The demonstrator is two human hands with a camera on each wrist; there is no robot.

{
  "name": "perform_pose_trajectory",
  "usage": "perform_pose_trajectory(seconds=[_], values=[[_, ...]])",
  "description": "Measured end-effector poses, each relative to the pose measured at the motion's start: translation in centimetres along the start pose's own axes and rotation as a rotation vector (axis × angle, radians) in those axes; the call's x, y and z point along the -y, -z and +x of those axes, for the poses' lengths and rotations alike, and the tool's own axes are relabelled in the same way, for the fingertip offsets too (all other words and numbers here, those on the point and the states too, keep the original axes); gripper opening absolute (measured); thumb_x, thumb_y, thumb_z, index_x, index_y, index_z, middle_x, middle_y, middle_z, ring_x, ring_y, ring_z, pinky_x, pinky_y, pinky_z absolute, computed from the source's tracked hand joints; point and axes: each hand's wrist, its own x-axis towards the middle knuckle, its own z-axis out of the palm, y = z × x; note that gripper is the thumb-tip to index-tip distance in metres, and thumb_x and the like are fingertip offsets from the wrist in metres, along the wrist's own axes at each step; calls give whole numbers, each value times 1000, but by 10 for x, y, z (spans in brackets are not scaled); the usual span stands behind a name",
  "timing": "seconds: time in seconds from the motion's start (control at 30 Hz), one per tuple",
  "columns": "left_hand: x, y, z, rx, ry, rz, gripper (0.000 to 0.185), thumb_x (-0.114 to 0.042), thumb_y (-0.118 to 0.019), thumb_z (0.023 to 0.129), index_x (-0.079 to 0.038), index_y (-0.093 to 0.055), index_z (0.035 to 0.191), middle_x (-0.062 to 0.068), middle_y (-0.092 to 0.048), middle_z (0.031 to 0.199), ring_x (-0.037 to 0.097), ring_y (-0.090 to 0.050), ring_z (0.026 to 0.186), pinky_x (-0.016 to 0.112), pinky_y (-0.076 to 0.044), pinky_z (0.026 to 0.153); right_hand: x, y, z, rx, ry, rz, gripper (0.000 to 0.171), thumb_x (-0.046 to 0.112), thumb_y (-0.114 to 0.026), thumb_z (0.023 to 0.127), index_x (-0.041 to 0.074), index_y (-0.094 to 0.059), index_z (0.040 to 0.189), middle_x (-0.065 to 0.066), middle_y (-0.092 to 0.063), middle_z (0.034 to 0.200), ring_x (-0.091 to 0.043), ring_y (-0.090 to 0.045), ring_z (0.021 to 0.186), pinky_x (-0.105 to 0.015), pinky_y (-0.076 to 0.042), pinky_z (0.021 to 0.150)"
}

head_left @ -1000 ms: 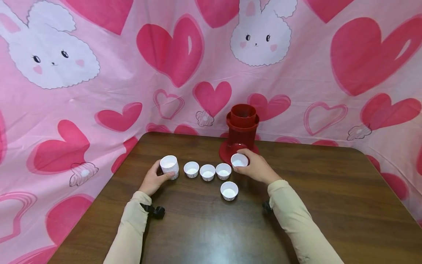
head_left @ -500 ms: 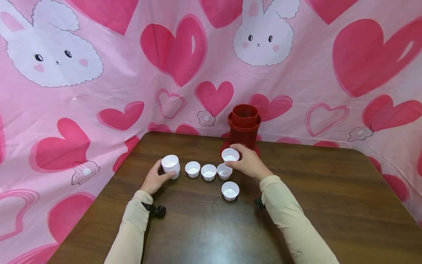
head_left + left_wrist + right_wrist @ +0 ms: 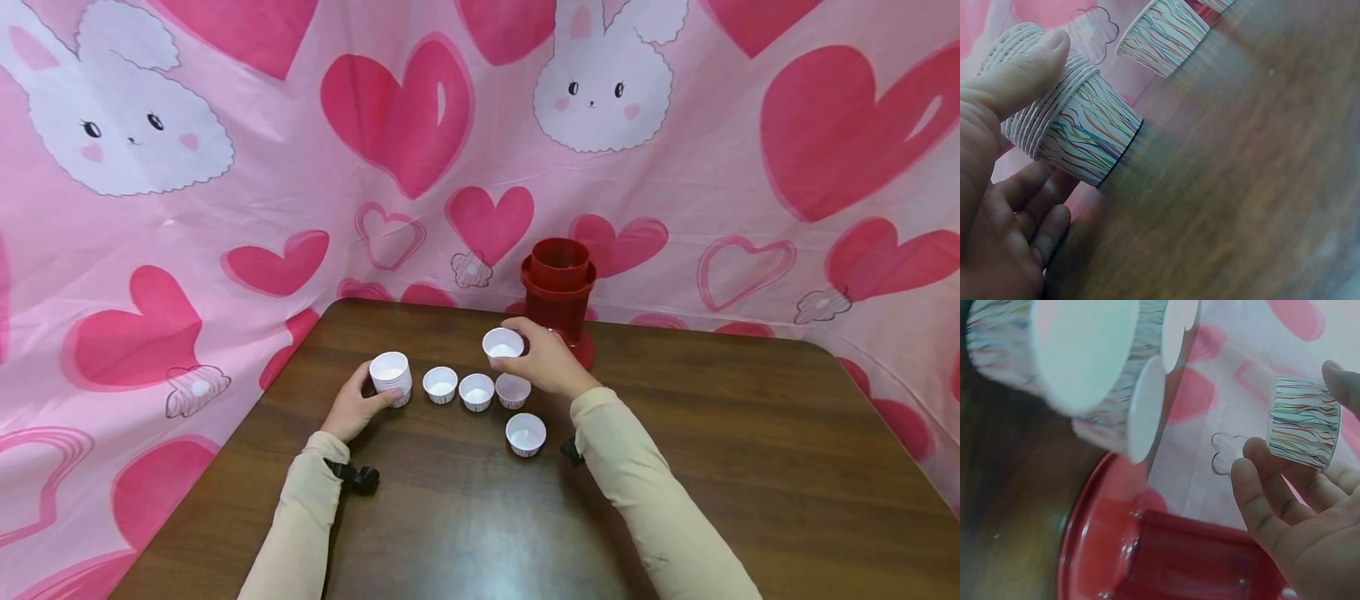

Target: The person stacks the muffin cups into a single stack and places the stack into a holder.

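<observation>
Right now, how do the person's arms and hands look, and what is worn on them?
Both arms are covered to the wrist by long, plain cream-beige sleeves: the left sleeve and the right sleeve. A small black strap-mounted device sits at each wrist, the left one plainer to see than the right one. The left hand and right hand are bare, with no gloves or rings visible.

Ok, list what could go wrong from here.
1. The right hand pinches a cup lightly by its rim above the row; thin paper could slip or crush.
2. Lowering it might knock the cup right beneath the hand.
3. The left hand steadies the stack by thumb and fingers; a nudge could tip it.
</observation>
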Motion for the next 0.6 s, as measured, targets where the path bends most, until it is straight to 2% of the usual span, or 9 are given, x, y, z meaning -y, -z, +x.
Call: perform_pose_trajectory(seconds=[0.33, 0.6], values=[[6, 0, 1, -2, -13, -12, 70, -18, -80, 88, -2, -43, 145, 24, -53, 136, 38, -49, 124, 52, -38, 107, 25, -11, 15, 5, 57, 3, 62, 30, -82, 85, 9, -58, 138, -8, -63, 131, -25, -59, 113, -44, -46, 101], [5, -1, 0, -9, -21, -18, 68, -16, -80, 88, -1, -44, 145, 23, -53, 135, 37, -50, 123, 51, -38, 106, 43, -26, 30, 21, 91, 4, 64, 27, -83, 84, 8, -57, 140, -8, -63, 131, -23, -60, 112, -39, -46, 100]])
